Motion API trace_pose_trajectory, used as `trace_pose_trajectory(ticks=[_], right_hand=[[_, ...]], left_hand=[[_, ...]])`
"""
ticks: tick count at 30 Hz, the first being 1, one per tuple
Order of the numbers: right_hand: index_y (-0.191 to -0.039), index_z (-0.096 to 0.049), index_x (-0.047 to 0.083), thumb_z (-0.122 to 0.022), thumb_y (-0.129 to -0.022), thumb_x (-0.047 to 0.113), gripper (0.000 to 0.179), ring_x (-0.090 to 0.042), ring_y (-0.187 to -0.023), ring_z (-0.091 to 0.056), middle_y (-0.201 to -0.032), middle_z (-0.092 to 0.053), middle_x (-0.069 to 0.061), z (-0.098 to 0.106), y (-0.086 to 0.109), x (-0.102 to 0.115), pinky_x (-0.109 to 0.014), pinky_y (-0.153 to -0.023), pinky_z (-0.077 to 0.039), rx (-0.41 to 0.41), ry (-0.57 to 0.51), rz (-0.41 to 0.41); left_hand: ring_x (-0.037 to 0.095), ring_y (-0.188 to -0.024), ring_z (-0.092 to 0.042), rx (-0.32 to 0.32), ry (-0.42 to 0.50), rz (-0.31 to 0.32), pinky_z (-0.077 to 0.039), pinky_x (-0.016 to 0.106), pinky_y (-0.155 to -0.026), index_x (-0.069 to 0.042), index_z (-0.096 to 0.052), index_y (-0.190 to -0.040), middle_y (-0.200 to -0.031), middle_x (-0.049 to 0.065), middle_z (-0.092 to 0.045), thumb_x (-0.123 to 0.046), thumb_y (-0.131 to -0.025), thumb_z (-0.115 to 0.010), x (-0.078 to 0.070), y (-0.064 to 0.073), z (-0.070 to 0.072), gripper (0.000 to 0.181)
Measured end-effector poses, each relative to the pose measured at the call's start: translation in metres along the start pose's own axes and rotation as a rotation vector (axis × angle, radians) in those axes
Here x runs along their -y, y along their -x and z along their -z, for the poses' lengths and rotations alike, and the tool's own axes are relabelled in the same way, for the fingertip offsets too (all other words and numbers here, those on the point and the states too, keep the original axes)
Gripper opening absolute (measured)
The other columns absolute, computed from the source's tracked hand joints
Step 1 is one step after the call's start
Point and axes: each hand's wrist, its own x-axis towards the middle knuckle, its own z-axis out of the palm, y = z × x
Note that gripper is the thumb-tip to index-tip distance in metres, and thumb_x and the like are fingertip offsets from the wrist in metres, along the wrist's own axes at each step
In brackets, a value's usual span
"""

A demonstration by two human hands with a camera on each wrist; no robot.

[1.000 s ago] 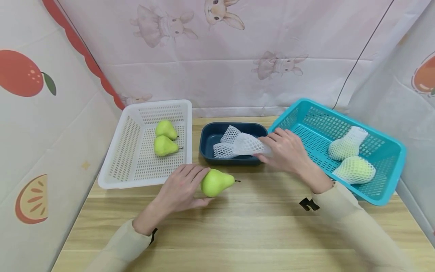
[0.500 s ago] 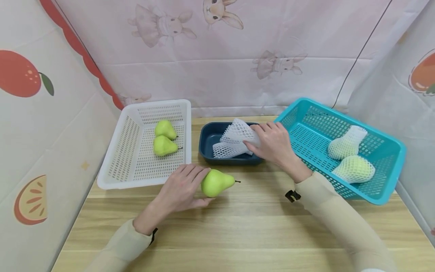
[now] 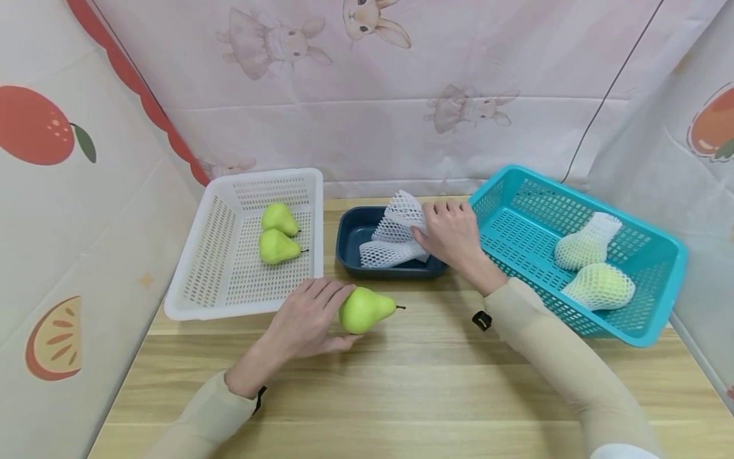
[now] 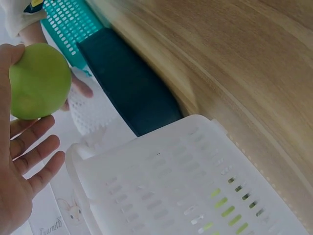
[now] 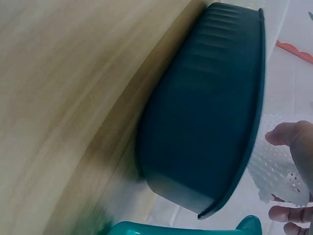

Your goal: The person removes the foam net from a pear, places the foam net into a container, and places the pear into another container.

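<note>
My left hand [image 3: 309,319] grips a green pear [image 3: 364,310] by its round end, the stem pointing right, in front of the white basket. In the left wrist view the thumb and index finger hold the pear [image 4: 41,81] while the other fingers spread away from it. My right hand [image 3: 450,233] pinches a white foam net sleeve [image 3: 403,213] over the dark blue bin [image 3: 395,273]. Below it another foam net [image 3: 384,254] lies in the bin. The right wrist view shows thumb and fingers at the netting [image 5: 279,171], beyond the bin's wall.
At left, the white basket [image 3: 174,299] holds two bare pears [image 3: 279,245]. A turquoise basket [image 3: 676,268] at right holds two pears in foam nets [image 3: 599,287]. A printed fabric wall [image 3: 367,146] stands behind the wooden table [image 3: 401,395].
My right hand has moved left over the dark blue bin and lifted the foam net a little, turning it more upright. The left hand and its pear have stayed in place.
</note>
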Motion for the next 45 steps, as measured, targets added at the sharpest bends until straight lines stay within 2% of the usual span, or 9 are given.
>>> trace_pose_trajectory(ticks=[9, 15, 18, 23, 30, 33, 36, 41, 45], right_hand=[[-0.084, -0.065, 0.006, -0.081, -0.087, 0.049, 0.046, -0.033, -0.072, -0.066, -0.08, -0.073, -0.014, -0.009, -0.005, 0.004, -0.04, -0.058, -0.048, 0.045, 0.065, 0.019], [-0.088, -0.067, 0.005, -0.078, -0.088, 0.053, 0.049, -0.034, -0.078, -0.067, -0.083, -0.073, -0.014, -0.01, -0.003, 0.004, -0.042, -0.063, -0.051, 0.137, 0.09, 0.012], [-0.091, -0.068, 0.004, -0.078, -0.088, 0.054, 0.051, -0.034, -0.082, -0.067, -0.087, -0.073, -0.015, -0.01, -0.002, 0.002, -0.043, -0.065, -0.053, 0.155, 0.071, -0.005], [-0.103, -0.068, 0.0, -0.077, -0.087, 0.057, 0.06, -0.036, -0.091, -0.068, -0.099, -0.074, -0.018, -0.006, 0.0, -0.001, -0.044, -0.07, -0.055, 0.202, 0.021, -0.046], [-0.134, -0.06, -0.001, -0.074, -0.086, 0.067, 0.084, -0.04, -0.113, -0.065, -0.121, -0.07, -0.022, 0.003, 0.001, -0.006, -0.051, -0.084, -0.056, 0.298, -0.044, -0.118], [-0.143, -0.056, 0.001, -0.074, -0.084, 0.068, 0.091, -0.042, -0.119, -0.063, -0.127, -0.068, -0.022, 0.009, 0.002, -0.008, -0.052, -0.086, -0.056, 0.305, -0.078, -0.145], [-0.145, -0.054, 0.003, -0.074, -0.083, 0.07, 0.094, -0.042, -0.12, -0.062, -0.129, -0.067, -0.022, 0.015, 0.006, -0.009, -0.053, -0.084, -0.055, 0.293, -0.106, -0.15], [-0.145, -0.054, 0.005, -0.071, -0.082, 0.072, 0.094, -0.042, -0.118, -0.062, -0.129, -0.066, -0.021, 0.025, 0.015, -0.011, -0.055, -0.084, -0.055, 0.228, -0.122, -0.113], [-0.143, -0.057, 0.005, -0.07, -0.08, 0.075, 0.095, -0.042, -0.116, -0.063, -0.128, -0.067, -0.022, 0.035, 0.024, -0.014, -0.056, -0.089, -0.055, 0.168, -0.123, -0.086]], left_hand=[[0.025, -0.098, -0.071, -0.022, -0.004, -0.011, -0.06, 0.036, -0.082, -0.002, -0.071, -0.12, -0.107, 0.008, -0.076, -0.069, -0.063, -0.086, 0.0, 0.002, -0.003, 0.089], [0.026, -0.098, -0.071, -0.016, 0.002, -0.003, -0.061, 0.036, -0.083, -0.003, -0.071, -0.12, -0.108, 0.008, -0.076, -0.069, -0.064, -0.086, 0.0, 0.002, -0.002, 0.088], [0.026, -0.099, -0.071, -0.009, 0.003, 0.0, -0.061, 0.036, -0.083, -0.004, -0.071, -0.12, -0.108, 0.008, -0.076, -0.069, -0.064, -0.086, 0.0, 0.002, -0.001, 0.088], [0.026, -0.099, -0.071, 0.004, 0.007, 0.005, -0.061, 0.037, -0.084, -0.004, -0.071, -0.121, -0.109, 0.008, -0.076, -0.068, -0.064, -0.087, 0.001, 0.003, 0.0, 0.088], [0.026, -0.099, -0.071, 0.016, 0.005, 0.004, -0.062, 0.037, -0.086, -0.004, -0.071, -0.121, -0.11, 0.008, -0.076, -0.068, -0.065, -0.087, 0.002, 0.003, 0.002, 0.087], [0.026, -0.099, -0.071, 0.025, 0.001, 0.007, -0.062, 0.037, -0.086, -0.004, -0.071, -0.122, -0.111, 0.008, -0.077, -0.068, -0.064, -0.087, 0.003, 0.003, 0.004, 0.088], [0.026, -0.099, -0.071, 0.028, -0.003, 0.009, -0.061, 0.037, -0.086, -0.004, -0.071, -0.121, -0.111, 0.008, -0.077, -0.068, -0.062, -0.089, 0.004, 0.003, 0.007, 0.089], [0.026, -0.098, -0.071, 0.018, -0.014, -0.001, -0.061, 0.037, -0.084, -0.003, -0.071, -0.12, -0.109, 0.008, -0.077, -0.069, -0.06, -0.089, 0.008, 0.003, 0.01, 0.091], [0.026, -0.097, -0.07, 0.02, -0.001, 0.0, -0.061, 0.038, -0.085, -0.002, -0.07, -0.12, -0.109, 0.009, -0.077, -0.067, -0.06, -0.089, 0.01, 0.0, 0.013, 0.091]])
